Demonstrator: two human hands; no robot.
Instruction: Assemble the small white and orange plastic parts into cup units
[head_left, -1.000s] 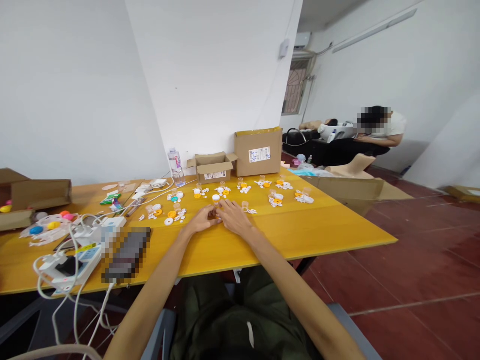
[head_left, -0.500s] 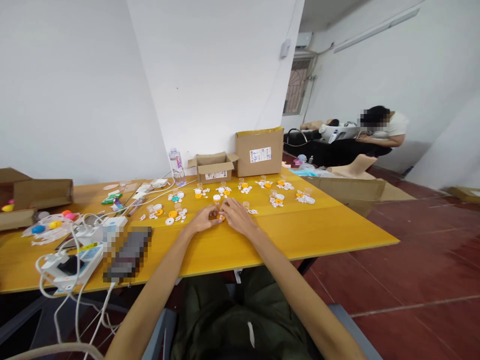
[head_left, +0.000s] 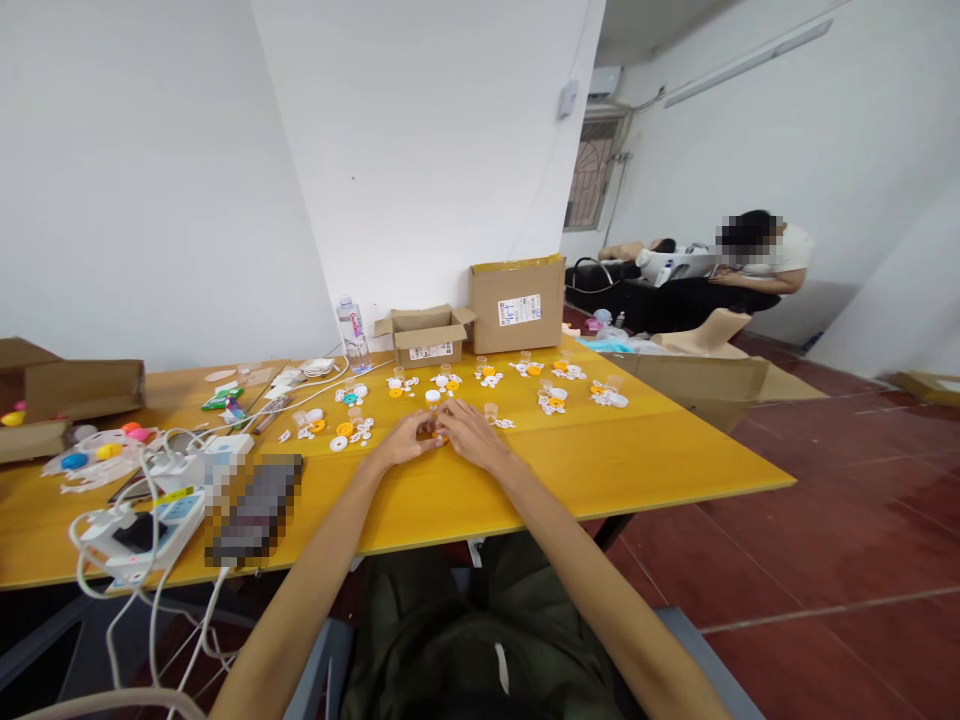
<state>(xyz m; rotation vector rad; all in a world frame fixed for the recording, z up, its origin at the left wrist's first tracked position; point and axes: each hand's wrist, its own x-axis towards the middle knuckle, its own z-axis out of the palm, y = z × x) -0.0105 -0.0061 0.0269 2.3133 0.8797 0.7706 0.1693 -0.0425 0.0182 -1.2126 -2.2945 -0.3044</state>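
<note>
Over the middle of the table, my left hand (head_left: 405,441) and my right hand (head_left: 474,437) meet with curled fingers around a small orange-and-white plastic piece (head_left: 441,438). Fingers cover most of it, so its shape is hidden. Just beyond the fingertips stands a small piece with a white round top (head_left: 433,396). Left of my left hand lie an orange disc (head_left: 345,429), a white disc (head_left: 339,444) and several little white parts. A small clear cup (head_left: 491,411) and perforated white pieces (head_left: 505,424) sit close to my right hand.
More clusters of white and orange parts (head_left: 555,400) spread across the table (head_left: 600,470). At the back are an open carton (head_left: 427,345), a closed box (head_left: 517,310) and a bottle (head_left: 354,335). Power strips (head_left: 172,510), cables and a phone (head_left: 259,505) occupy the left. A person (head_left: 772,260) sits far right.
Both hands stay together around the small piece, with barely any finger movement. The whole view has shifted very slightly.
</note>
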